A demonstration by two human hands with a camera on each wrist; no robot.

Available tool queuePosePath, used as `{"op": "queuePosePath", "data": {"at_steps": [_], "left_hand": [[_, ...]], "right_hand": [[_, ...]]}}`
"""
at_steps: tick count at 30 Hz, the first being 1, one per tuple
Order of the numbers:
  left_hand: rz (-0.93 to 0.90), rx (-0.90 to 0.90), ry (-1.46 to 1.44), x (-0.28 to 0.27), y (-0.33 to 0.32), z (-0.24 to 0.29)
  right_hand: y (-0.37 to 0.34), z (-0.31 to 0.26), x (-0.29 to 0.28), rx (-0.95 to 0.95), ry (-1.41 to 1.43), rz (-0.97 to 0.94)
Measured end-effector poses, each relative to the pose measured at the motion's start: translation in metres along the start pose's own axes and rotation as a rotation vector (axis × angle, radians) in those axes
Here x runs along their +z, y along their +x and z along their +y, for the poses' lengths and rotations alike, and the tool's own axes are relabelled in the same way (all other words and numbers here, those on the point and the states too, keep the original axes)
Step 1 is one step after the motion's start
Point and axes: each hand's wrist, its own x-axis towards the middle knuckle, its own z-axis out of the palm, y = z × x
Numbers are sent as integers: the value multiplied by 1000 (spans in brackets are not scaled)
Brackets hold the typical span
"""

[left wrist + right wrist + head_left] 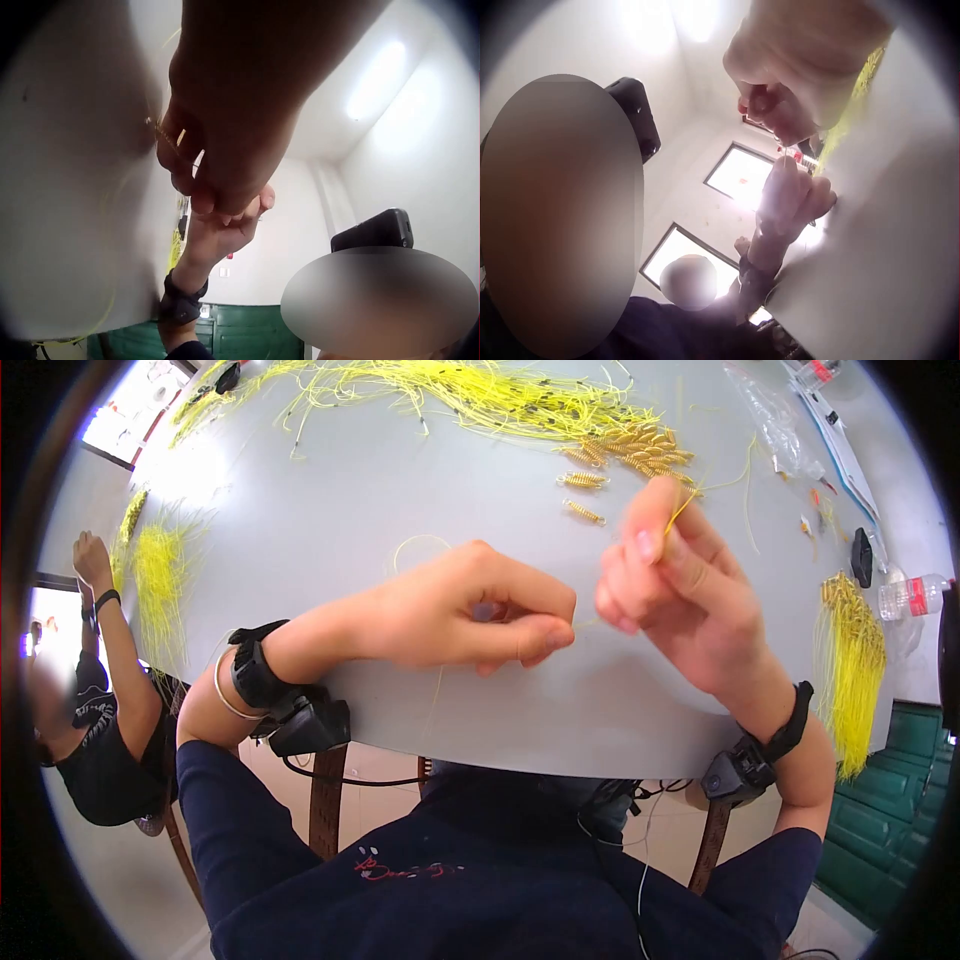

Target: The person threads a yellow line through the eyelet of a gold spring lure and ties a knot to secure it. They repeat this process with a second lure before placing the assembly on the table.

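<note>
The left hand (470,610) is curled, with thumb and index finger pinching a thin yellow line (438,685) that loops behind the wrist and hangs below. A small gold coiled piece (166,136) shows at the left fingers in the left wrist view; how it is held is unclear. To its right, raised and slightly blurred, the right hand (695,585) pinches yellow line (683,512) between thumb and index finger. A short stretch of line (588,624) spans the gap between the hands, which are apart in the head view.
Gold springs (650,450) lie piled at the end of a yellow line bundle (480,395), two loose ones nearby. More yellow bundles lie left (160,575) and right (850,670). A plastic bottle (915,597) and clipboard (840,445) are at right; another person (110,730) sits left.
</note>
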Motion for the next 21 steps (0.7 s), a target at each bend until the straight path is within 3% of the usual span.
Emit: {"op": "queuePosePath", "data": {"at_steps": [3, 5, 6, 10, 12, 16, 18, 21], "left_hand": [[-7, 67, 198, -9, -1, -6], [51, 52, 168, -11, 1, -2], [120, 39, 132, -10, 2, -2], [78, 9, 93, -11, 3, -7], [81, 213, 302, -9, 5, -14], [138, 182, 216, -6, 6, -14], [98, 59, 267, -6, 4, -10], [122, 101, 442, -4, 1, -6]], "right_hand": [[3, -24, -17, -205, -181, 221], [-1, -45, -38, -265, -281, 143], [1, -43, -38, -255, -281, 133], [3, -29, -29, -185, -178, 141], [2, -26, -24, -140, -66, 127], [1, -15, 3, -138, -68, 167], [0, -12, 8, -82, -44, 83], [-2, -10, 14, -74, 3, 38]]}}
